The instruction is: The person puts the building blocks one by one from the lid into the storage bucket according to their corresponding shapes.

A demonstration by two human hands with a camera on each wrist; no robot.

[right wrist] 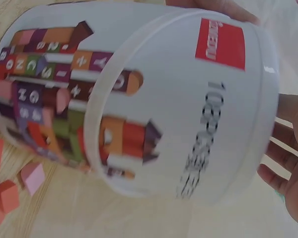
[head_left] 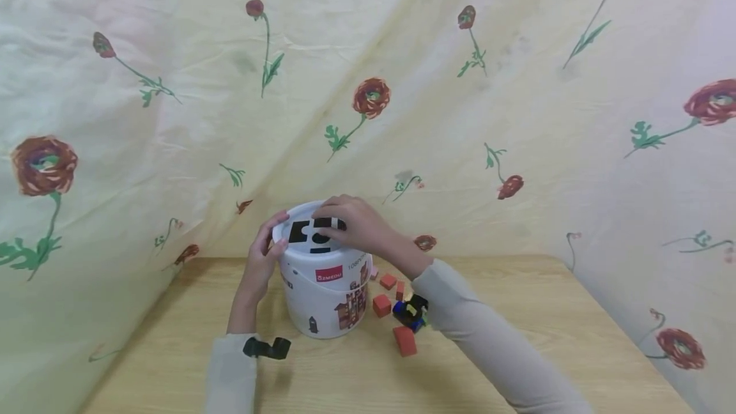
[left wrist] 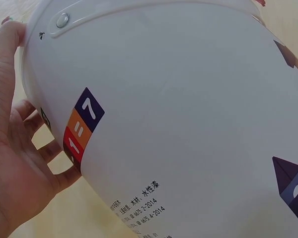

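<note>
A white lidded bucket (head_left: 319, 302) with printed block pictures stands upright on the table. In its lid (head_left: 293, 249) are several dark cut-out holes. My left hand (head_left: 260, 264) holds the bucket's left side near the rim; in the left wrist view its fingers (left wrist: 52, 151) spread against the curved wall. Over the lid, my right hand (head_left: 359, 225) reaches down with fingertips at the holes. The right wrist view shows the right-hand fingers (right wrist: 283, 156) beyond the lid's edge. No object shows between thumb and index finger; the other fingertips are hidden.
Several red blocks (head_left: 382, 305) lie on the wooden table (head_left: 517, 337) right of the bucket, with a pink block (right wrist: 33, 177) among them. A dark thing with blue and yellow parts (head_left: 411, 312) sits by the right sleeve. A flowered cloth (head_left: 322, 50) hangs behind.
</note>
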